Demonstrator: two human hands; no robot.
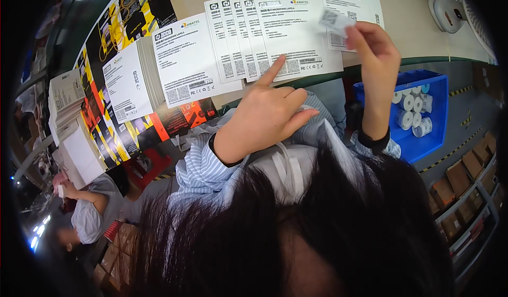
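A row of overlapping white printed cards (291,24) lies along the table edge before me, each with small square codes near its lower end. My left hand (267,114) rests its outstretched index fingertip on the lower part of the front card; its thumb is spread and it holds nothing. Between thumb and fingers, my right hand (375,51) pinches a small white label (336,20) printed with a code. The label is above the cards, partly in front of a separate white card (362,6) at the far right. Whether it touches that card I cannot tell.
Left of the row stand a thick card stack (127,80) and another white card (185,59) over a patterned sheet (100,122). A blue bin (436,133) with several label rolls sits at right, below a white fan (447,11). Another person (90,212) works at lower left.
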